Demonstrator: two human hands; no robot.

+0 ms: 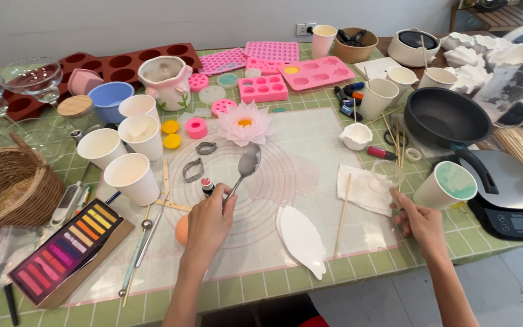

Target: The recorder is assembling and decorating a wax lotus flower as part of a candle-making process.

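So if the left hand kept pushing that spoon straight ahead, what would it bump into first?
Most likely the pale pink lotus flower: the left hand aims the spoon at it, bowl nearly touching its petals, though depth is unclear.

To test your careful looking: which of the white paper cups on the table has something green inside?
The paper cup beside the right hand, near the black scale. Its inside shows pale green; the other cups look plain white.

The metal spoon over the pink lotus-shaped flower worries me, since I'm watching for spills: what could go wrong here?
The metal spoon, held in the left hand, hovers right at the pink lotus-shaped flower; a tilt could drip on its petals. The right hand grips a clear cup over a white paper towel, and might knock the thin wooden stick.
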